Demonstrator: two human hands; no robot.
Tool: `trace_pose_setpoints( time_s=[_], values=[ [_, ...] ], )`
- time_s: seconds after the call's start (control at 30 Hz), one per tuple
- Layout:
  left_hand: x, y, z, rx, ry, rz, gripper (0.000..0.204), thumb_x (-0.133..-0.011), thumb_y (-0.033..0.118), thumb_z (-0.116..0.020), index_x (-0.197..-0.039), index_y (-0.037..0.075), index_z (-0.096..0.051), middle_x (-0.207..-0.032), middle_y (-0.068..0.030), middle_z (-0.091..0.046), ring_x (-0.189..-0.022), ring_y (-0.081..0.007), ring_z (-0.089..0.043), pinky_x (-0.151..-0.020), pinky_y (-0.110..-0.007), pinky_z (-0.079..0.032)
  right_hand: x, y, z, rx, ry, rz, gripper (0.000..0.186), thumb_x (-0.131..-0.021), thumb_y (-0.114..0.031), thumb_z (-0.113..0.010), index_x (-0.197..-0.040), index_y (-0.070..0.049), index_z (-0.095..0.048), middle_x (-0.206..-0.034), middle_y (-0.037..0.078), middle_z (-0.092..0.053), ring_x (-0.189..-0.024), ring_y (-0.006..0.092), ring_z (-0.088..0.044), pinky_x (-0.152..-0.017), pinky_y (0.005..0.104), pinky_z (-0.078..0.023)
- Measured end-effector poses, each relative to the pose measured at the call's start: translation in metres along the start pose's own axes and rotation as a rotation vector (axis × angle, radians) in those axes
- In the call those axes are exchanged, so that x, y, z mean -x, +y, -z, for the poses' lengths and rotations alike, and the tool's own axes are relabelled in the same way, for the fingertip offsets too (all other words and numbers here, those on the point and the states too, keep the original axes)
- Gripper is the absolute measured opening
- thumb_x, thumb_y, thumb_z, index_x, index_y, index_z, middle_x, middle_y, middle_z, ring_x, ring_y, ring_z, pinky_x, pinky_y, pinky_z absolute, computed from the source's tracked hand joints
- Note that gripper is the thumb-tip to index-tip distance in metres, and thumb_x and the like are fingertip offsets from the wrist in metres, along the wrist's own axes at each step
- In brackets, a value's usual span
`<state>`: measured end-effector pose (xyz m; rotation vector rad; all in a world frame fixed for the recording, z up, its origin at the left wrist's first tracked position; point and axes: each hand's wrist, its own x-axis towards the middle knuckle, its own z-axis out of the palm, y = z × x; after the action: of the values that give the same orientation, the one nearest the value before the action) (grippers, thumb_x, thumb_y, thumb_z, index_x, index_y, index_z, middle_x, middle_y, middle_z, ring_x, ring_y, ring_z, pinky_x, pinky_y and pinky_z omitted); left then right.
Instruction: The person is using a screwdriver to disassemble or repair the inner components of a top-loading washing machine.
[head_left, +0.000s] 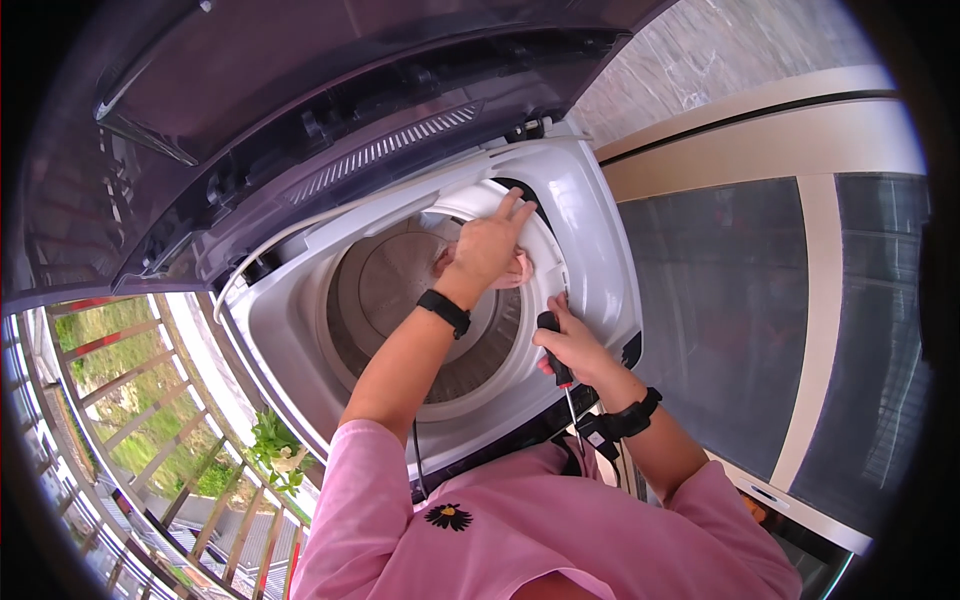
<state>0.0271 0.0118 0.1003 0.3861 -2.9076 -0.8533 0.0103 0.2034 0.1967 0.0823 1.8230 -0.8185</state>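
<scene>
My left hand (487, 245) reaches across the tub of a top-loading washing machine (612, 225). Two of its fingers stretch over the white ring (540, 255) toward a dark gap at the ring's far right. Below the palm shows a pinkish patch that I cannot make out. Held in my right hand (578, 348), by the near right of the tub opening, is a screwdriver (563, 376) with a black and red handle. Its metal shaft points back toward my body, away from the tub. Inside the opening the grey drum (385, 290) is visible.
The machine's dark lid (250, 110) stands raised at the far left. A pale hose or cord (290, 228) runs along the rear rim. To the right are dark cabinet panels (715, 300) in a beige frame. A railing (150, 430) and a green plant (275, 450) lie at left.
</scene>
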Motion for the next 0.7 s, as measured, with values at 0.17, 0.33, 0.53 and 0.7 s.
trace_pose_setpoints(
  time_s=[0.17,0.33,0.53,0.7],
  values=[
    [0.02,0.005,-0.006,0.354,0.281,0.184,0.066,-0.072,0.016,-0.074,-0.132,0.015,-0.046,-0.139,-0.0101,-0.043,-0.08,-0.03,-0.067,-0.068,-0.04,-0.056,-0.002,0.005,0.007,0.004,-0.047,0.018,0.092,-0.08,-0.012,-0.06,-0.151,0.007,-0.004,-0.163,0.004,0.009,-0.058,0.0176,-0.059,-0.053,0.0315,-0.052],
    [0.029,-0.003,-0.015,1.036,0.182,0.38,0.031,-0.091,0.033,-0.06,-0.087,0.002,-0.063,-0.07,-0.0094,-0.062,-0.075,-0.0231,-0.062,-0.063,-0.036,-0.05,-0.003,0.005,0.008,0.074,-0.053,0.052,0.093,-0.081,-0.014,-0.06,-0.151,0.007,-0.003,-0.162,0.01,0.01,-0.064,0.0179,-0.061,-0.053,0.0309,-0.053],
    [0.024,0.005,-0.022,1.673,0.254,0.676,0.059,-0.105,0.043,-0.031,-0.073,0.003,-0.059,-0.071,-0.0049,-0.061,-0.067,-0.0152,-0.054,-0.065,-0.029,-0.044,0.0,0.0,0.006,0.134,-0.034,0.058,0.091,-0.08,-0.009,-0.059,-0.152,0.005,-0.005,-0.163,0.01,0.01,-0.06,0.0187,-0.061,-0.055,0.0313,-0.054],
    [0.016,0.034,-0.024,0.529,0.29,0.318,0.049,-0.095,0.034,-0.05,-0.13,0.0,-0.054,-0.097,-0.0231,-0.066,-0.083,-0.0355,-0.066,-0.077,-0.042,-0.05,0.004,0.001,0.01,0.193,-0.008,0.093,0.091,-0.08,-0.012,-0.06,-0.15,0.008,-0.006,-0.161,0.017,0.005,-0.057,0.0211,-0.063,-0.055,0.0323,-0.055]
  ],
)
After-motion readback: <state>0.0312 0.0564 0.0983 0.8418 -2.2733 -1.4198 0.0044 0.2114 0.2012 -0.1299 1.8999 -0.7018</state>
